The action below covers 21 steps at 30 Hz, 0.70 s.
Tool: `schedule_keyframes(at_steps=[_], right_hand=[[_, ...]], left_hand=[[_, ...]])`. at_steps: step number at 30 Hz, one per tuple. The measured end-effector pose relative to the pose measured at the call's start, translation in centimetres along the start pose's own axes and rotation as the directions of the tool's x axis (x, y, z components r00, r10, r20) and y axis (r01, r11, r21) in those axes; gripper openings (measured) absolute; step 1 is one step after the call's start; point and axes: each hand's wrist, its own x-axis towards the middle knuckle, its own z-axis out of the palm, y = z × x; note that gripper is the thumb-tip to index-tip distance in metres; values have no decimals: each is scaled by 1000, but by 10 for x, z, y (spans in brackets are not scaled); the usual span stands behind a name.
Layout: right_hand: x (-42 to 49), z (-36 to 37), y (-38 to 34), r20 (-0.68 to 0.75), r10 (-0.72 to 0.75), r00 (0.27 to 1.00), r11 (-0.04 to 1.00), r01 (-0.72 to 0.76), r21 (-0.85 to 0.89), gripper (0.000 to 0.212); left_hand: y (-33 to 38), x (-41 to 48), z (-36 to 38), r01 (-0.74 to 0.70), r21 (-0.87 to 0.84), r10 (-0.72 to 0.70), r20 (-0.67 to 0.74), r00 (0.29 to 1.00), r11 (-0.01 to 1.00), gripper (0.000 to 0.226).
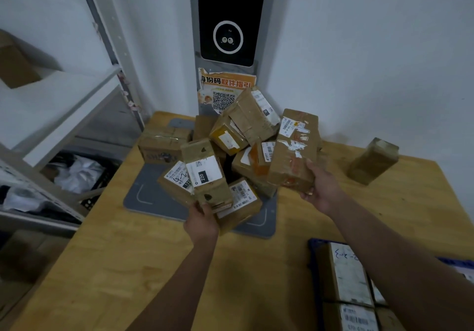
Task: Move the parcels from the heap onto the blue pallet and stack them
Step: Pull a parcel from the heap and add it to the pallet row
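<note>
Parcels were mostly in the heap (pixel 230 146), jumbled and tilted on the grey pad (pixel 143 192) at the back of the wooden table (pixel 154 266). Roughly a dozen in it, hard to count exactly.

Blue pallet (pixel 312 246) sat at the near right, mostly cut off by the frame edge. At least two labelled parcels were on it, end to end: pallet parcel one (pixel 346 274) and pallet parcel two (pixel 359 315). Couldn't tell if a second layer had been started. My read: early in the job, with most of the heap left to move and nearly all the stacking to do.

Left hand (pixel 201 221) was clamped on the near end of the 220 parcel (pixel 205 174) at the front of the heap. Right hand (pixel 322 189) was clamped on the lower end of the long parcel (pixel 295 151) with torn labels, which leaned up on the heap's right side. Couldn't tell if either was lifted clear of its neighbours.

Lone parcel (pixel 373 160) sat well apart on the table, right of the heap and off the pallet. Probably needs moving too.

Containers:
- Black crate (pixel 101 189) under the shelf (pixel 64 95) on the left held white plastic bags (pixel 77 174).
- Brown carton (pixel 15 66) was on the shelf, contents not visible.
</note>
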Motion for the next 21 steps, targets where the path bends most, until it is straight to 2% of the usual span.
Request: schedule_keyframes(at_steps=[2,5,9,11,14,16,17,19,21], right_hand=[[-2,-2,1,0,-6,1000,1000,6,5,29],[-4,-7,2,11,-17,1000,1000,17,19,21],[-8,-14,4,-8,-37,999,999,37,40,23],[-12,-18,4,-15,-51,999,997,52,60,28],[-20,-28,5,3,-75,997,993,74,92,30],[-27,-39,6,16,-91,996,990,89,108,31],[-31,-45,6,17,-97,995,989,95,117,31],[-37,-60,8,18,-120,993,986,117,122,31],[-43,-76,10,33,-145,989,984,141,106,28]], left_hand=[[-2,5,3,-39,81,38,9,999,996,38],[1,11,1,-39,61,40,-18,999,997,38],[19,-1,-3,-54,157,81,-169,982,986,47],[37,-17,1,-111,196,153,-214,965,974,48],[66,-43,20,-356,223,386,-111,916,908,38],[87,-61,36,-490,156,500,-26,866,858,35],[98,-72,44,-504,74,501,45,864,861,37],[122,-95,56,-442,-122,458,221,861,889,41],[138,-115,67,-404,-224,461,354,814,887,48]])
